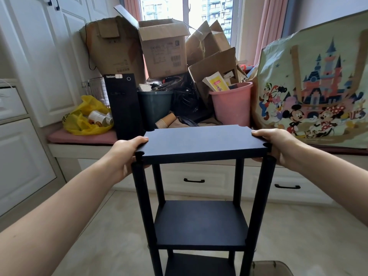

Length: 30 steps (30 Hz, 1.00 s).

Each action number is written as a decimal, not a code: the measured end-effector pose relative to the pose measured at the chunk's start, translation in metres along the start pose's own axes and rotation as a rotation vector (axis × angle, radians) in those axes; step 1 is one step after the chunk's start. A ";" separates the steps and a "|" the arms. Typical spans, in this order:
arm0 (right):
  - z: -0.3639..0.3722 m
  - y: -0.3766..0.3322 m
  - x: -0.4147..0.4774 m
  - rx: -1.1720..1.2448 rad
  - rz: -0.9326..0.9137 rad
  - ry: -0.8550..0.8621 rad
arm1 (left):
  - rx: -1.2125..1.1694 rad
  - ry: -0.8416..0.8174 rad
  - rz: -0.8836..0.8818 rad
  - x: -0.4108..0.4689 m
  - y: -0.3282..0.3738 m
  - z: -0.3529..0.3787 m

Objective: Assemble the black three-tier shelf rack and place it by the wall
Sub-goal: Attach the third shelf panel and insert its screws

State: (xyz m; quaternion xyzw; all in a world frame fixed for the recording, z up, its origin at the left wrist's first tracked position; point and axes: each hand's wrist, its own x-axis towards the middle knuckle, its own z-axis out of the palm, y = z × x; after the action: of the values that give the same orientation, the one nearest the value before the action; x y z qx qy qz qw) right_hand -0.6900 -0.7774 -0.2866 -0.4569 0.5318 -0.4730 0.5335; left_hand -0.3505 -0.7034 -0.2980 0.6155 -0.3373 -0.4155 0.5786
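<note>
— Rack (201, 220): how was it held?
— Fingers (141, 139) of the left hand (125, 156) clamped the top shelf's (201, 142) left edge; the right hand (278, 145) gripped the right edge.
— Room around it?
— Upright over open floor (298, 226), drawers (215, 176) close behind.

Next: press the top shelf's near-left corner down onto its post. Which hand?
Left, probably. The left hand grips the top shelf beside that corner, thumb on top, just above the post. The right hand holds the opposite end.
</note>
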 end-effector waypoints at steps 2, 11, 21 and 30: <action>0.001 -0.001 0.000 -0.002 0.003 -0.007 | -0.044 0.003 -0.001 0.000 0.003 0.000; -0.004 0.002 0.004 -0.049 0.024 -0.011 | -0.025 -0.025 0.004 0.002 0.004 0.000; -0.007 0.000 0.007 -0.056 0.067 -0.056 | -0.038 -0.022 -0.006 0.004 0.000 0.000; -0.005 0.002 0.001 -0.064 0.058 -0.058 | -0.067 -0.050 -0.009 -0.001 -0.002 0.000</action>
State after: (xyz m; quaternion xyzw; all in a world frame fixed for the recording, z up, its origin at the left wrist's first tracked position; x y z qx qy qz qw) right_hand -0.6949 -0.7777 -0.2892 -0.4716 0.5442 -0.4268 0.5471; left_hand -0.3507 -0.7023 -0.2994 0.5865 -0.3347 -0.4444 0.5886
